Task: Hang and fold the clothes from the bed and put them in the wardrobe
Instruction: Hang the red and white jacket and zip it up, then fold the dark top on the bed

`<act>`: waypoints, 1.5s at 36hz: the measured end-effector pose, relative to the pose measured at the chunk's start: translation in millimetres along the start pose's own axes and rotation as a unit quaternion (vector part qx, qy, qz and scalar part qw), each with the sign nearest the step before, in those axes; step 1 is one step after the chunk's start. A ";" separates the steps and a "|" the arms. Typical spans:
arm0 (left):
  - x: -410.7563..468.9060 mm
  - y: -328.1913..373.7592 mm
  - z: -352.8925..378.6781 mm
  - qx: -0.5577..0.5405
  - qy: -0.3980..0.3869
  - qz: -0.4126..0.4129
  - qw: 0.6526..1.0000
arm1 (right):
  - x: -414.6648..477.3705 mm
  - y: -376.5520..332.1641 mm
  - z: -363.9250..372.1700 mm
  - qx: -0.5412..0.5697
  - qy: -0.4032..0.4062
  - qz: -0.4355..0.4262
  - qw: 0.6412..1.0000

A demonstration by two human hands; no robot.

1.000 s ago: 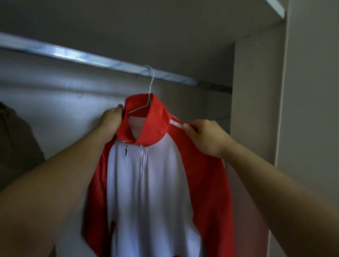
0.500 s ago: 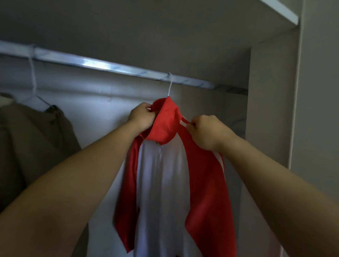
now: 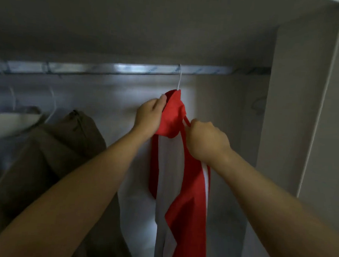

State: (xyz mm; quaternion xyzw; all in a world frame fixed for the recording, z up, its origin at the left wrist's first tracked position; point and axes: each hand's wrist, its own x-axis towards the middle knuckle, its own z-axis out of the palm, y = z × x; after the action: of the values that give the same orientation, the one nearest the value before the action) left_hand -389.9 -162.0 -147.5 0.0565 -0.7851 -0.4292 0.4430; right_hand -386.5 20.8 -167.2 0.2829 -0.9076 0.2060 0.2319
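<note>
Inside the grey wardrobe (image 3: 283,114), the red-and-white jacket (image 3: 188,208) hangs on a thin white wire hanger (image 3: 179,78) hooked over the silver metal rail (image 3: 109,68), right of an olive-brown garment (image 3: 55,152). Our left hand (image 3: 148,117) grips the red collar (image 3: 173,116), and our right hand (image 3: 205,142) pinches the jacket's shoulder just beside it.

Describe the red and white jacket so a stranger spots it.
Follow the silver metal rail across the wardrobe to the thin white wire hanger right of centre. The red and white jacket hangs from it, the only red garment; the olive-brown garment to its left is drab.
</note>
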 end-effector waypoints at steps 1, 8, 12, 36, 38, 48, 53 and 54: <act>-0.7 -0.3 0.3 0.011 -0.008 0.009 1.000 | -0.2 0.4 -0.9 0.004 -0.010 0.002 1.000; -17.6 20.3 -18.3 0.102 -0.040 0.010 0.994 | 1.8 -2.8 -39.5 0.122 -0.133 0.089 0.980; -40.7 68.8 -27.3 0.148 -0.089 -0.046 0.984 | -1.5 -4.9 -92.0 0.141 -0.160 0.092 0.973; -267.8 381.6 55.9 -0.157 -0.563 -0.072 0.808 | -329.5 42.7 -374.8 0.250 0.114 0.567 0.776; -304.5 413.0 67.3 -0.160 -0.606 -0.041 0.778 | -371.5 51.1 -402.2 0.245 0.155 0.597 0.748; -534.5 607.0 136.5 -0.191 -0.753 0.030 0.629 | -613.8 109.7 -554.9 0.145 0.323 0.710 0.610; -646.0 717.8 162.2 -0.208 -0.796 0.052 0.566 | -721.5 134.7 -634.2 0.102 0.363 0.743 0.553; -664.2 737.2 165.9 -0.211 -0.804 0.057 0.553 | -739.3 139.1 -646.7 0.098 0.370 0.748 0.542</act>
State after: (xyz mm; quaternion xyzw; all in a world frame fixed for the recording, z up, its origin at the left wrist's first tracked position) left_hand 100.8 713.9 -83.2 -0.4525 -0.7027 -0.4233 -0.3498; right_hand 267.1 761.4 -76.0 -0.5793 -0.5976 0.4785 0.2799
